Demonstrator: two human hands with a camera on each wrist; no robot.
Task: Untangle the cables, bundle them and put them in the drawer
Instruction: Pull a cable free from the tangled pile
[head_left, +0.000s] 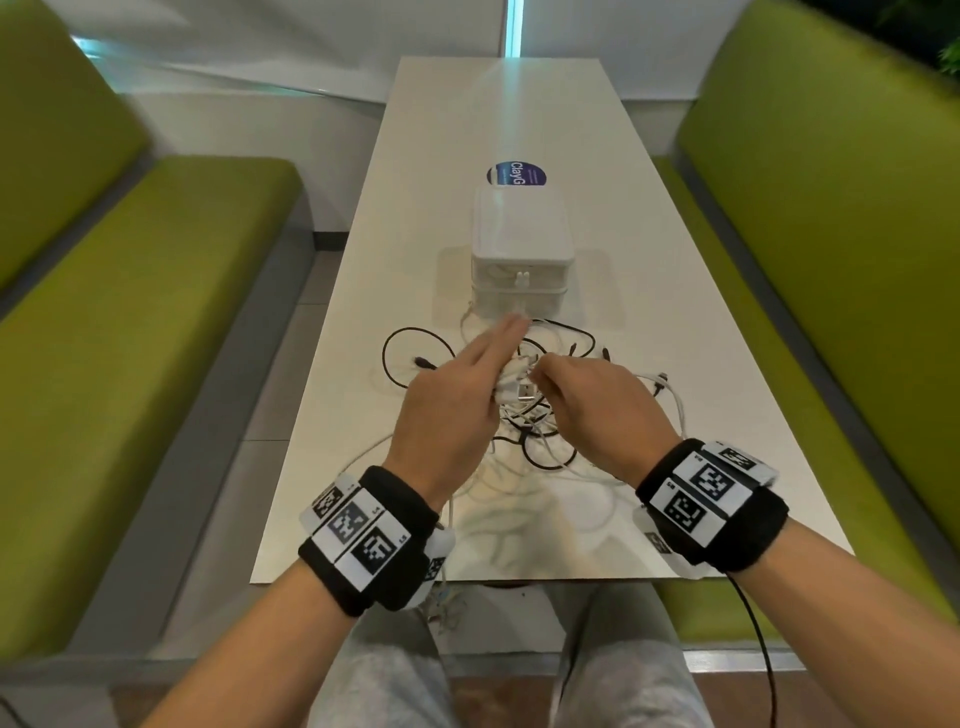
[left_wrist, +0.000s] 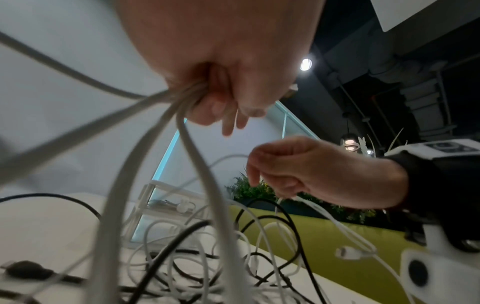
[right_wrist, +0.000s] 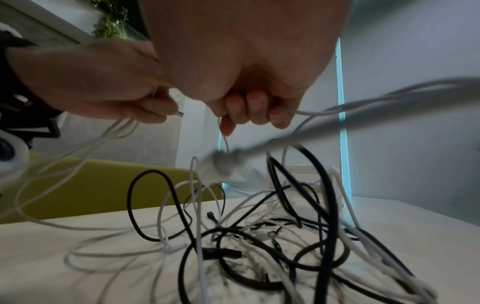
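A: What was closest to the person?

B: Two wrist bands with black and white squares on them, one on each arm. Just past them were the hands, held up over the counter (head_left: 675, 291).

A: What was the left hand (head_left: 448, 405) doing?

B: It was gripping a bunch of white cables (left_wrist: 145, 144). Its lower fingers were curled tight around them, while two fingers (head_left: 501, 338) stuck out straight ahead. The cables hung down from that fist to the counter.

A: And the right hand (head_left: 597, 410)?

B: It was pinching one thin white cable (right_wrist: 224, 135) between its curled fingertips. (The picture was a bit blurry there.) The two hands were very near each other.

A: Where were the rest of the cables?

B: They lay in a messy pile (head_left: 540, 441) on the counter, right under the hands. Black cables (right_wrist: 306, 205) and white ones were looped all through each other. One black loop (head_left: 410, 353) stuck out to the left side.

A: What was behind the pile?

B: A small white box with drawers (head_left: 521, 249), standing just past the cables. Its drawers looked pushed in. Behind it was a round blue sticker (head_left: 516, 174) on the counter. Green benches (head_left: 156, 312) ran along both sides.
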